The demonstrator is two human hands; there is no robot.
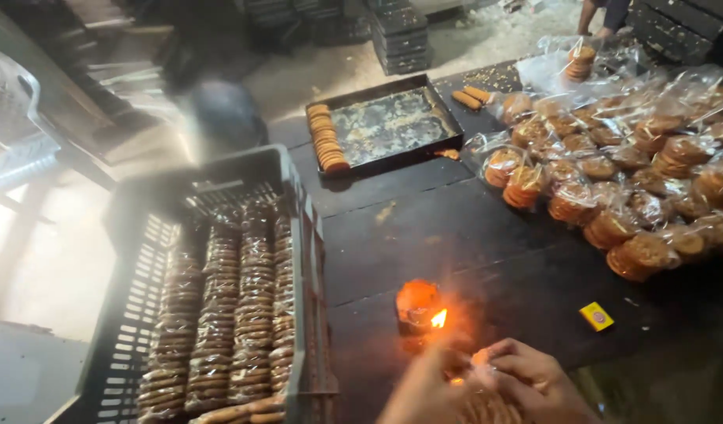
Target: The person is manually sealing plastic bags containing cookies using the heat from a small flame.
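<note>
Head view: biscuit packet (487, 404) end toward flame (438, 318)

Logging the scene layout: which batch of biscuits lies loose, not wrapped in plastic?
The row of biscuits along the left edge of the dark baking tray. The crate's stacks and the table's heap of packs are wrapped in clear plastic.

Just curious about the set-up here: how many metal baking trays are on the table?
1: a dark baking tray at the table's far end, one row of biscuits along its left side. Others may be out of view.
</note>
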